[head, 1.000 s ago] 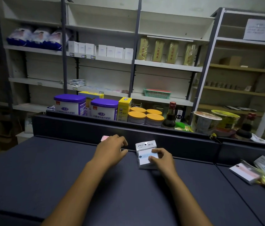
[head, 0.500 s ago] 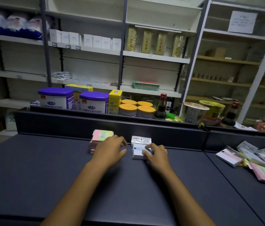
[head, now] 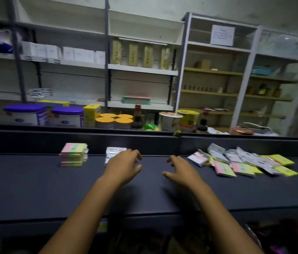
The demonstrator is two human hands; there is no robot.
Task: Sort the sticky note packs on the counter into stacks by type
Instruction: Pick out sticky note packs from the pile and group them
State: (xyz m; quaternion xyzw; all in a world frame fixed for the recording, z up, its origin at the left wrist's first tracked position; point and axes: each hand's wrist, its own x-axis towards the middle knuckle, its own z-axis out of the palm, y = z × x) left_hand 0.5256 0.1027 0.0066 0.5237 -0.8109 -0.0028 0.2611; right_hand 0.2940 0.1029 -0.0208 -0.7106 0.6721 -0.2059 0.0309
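Note:
A stack of pink-and-green sticky note packs [head: 73,154] stands on the dark counter [head: 34,184] at the left, by the back wall. A white-and-blue stack [head: 114,152] sits right of it, partly hidden by my left hand [head: 123,166], which hovers in front of it, fingers apart, holding nothing. My right hand [head: 180,170] is open over bare counter, fingers spread, empty. An unsorted heap of packs [head: 241,162], white, pink-green and yellow, lies at the right, just beyond my right hand's fingertips.
A raised black ledge [head: 144,142] runs along the counter's back. Behind it stand purple-lidded tubs [head: 25,114], orange-lidded jars [head: 114,120], a sauce bottle [head: 137,116] and noodle cups [head: 170,121]. Shelving fills the wall behind. The counter's front edge is near my forearms.
My right hand let go of the white-and-blue stack and moved right toward the loose heap. My left hand shifted right in front of that stack. The view panned right.

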